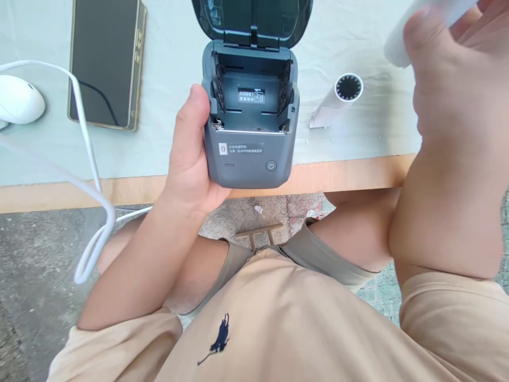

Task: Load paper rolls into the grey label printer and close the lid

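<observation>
My left hand (189, 143) is wrapped round the left side and underside of a dark grey label printer (248, 170), above the table's front edge. The printer's dark see-through lid (254, 21) is swung up, and its paper bay (252, 79) shows no roll inside. At the upper right, my right hand (453, 69) grips a white roll (397, 42), partly cut off by the frame and slightly blurred. Between the two hands, a white tube (336, 101) with a dark toothed hollow end lies on the tablecloth, apart from both.
A smartphone-like dark-screened device (105, 58) lies at the upper left. Beside it are a white mouse-shaped object (19, 100) and a white cable (85, 124) looping over the table's wooden edge (350, 174). A small wooden stool (260, 231) shows below.
</observation>
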{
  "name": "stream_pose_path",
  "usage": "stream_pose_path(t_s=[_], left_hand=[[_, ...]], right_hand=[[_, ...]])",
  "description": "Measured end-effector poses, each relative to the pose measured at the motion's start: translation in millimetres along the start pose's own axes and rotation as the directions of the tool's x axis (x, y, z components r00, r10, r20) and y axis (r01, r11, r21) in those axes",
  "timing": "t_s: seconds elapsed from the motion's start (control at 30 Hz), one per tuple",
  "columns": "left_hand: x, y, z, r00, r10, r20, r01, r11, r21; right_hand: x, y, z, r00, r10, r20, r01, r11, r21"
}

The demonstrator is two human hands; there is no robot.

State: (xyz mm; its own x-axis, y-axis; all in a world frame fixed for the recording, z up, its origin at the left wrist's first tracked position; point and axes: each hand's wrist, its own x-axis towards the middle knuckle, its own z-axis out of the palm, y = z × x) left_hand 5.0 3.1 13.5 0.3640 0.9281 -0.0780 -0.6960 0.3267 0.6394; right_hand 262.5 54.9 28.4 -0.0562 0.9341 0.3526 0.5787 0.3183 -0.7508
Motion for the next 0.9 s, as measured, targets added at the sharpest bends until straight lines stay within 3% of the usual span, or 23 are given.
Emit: stream_pose_path(t_s=[0.1,0.17,0.3,0.37,0.43,0.53,0.63,0.73,0.83,0.9], left_hand=[[0.2,0.3,0.2,1.000,-0.004,-0.021,0.005,0.999,0.036],[0.4,0.4,-0.1,1.000,-0.004,-0.022,0.006,0.998,0.066],[1.1,0.6,-0.3,1.000,-0.015,-0.006,0.016,0.996,0.082],[1.4,0.4,0.8,1.000,-0.018,0.000,0.018,0.997,0.075],[1.7,-0.1,2.6,1.000,-0.009,-0.008,0.009,0.998,0.062],[2.2,-0.9,4.6,0.999,0.009,-0.031,-0.007,0.998,0.069],[2.3,-0.9,4.0,0.999,0.001,-0.034,0.002,0.996,0.090],[1.8,-0.2,2.0,1.000,-0.018,-0.024,0.020,0.997,0.075],[0.8,0.1,0.6,1.000,-0.026,0.007,0.025,0.997,0.069],[0.3,-0.2,0.4,1.000,-0.025,0.017,0.024,0.998,0.063]], right_hand=[[-2.2,11.6,-2.6,0.997,-0.072,-0.012,0.066,0.957,-0.282],[-4.7,13.1,-3.5,0.999,-0.041,0.015,0.043,0.943,-0.329],[-16.6,-12.1,-1.3,0.989,-0.112,-0.099,0.062,0.911,-0.409],[-23.2,-32.4,7.4,0.998,-0.067,0.018,0.068,0.888,-0.456],[-27.6,-48.6,21.0,0.963,-0.026,0.267,0.170,0.831,-0.530],[-29.2,-57.1,40.6,0.940,0.123,0.318,0.099,0.794,-0.599],[-27.0,-54.3,47.9,0.950,0.152,0.274,0.048,0.793,-0.608],[-24.9,-55.7,44.7,0.964,0.108,0.245,0.013,0.896,-0.445],[-24.7,-63.2,41.1,0.975,0.087,0.206,-0.064,0.991,-0.117],[-24.9,-67.0,41.7,0.976,0.096,0.194,-0.123,0.983,0.135]])
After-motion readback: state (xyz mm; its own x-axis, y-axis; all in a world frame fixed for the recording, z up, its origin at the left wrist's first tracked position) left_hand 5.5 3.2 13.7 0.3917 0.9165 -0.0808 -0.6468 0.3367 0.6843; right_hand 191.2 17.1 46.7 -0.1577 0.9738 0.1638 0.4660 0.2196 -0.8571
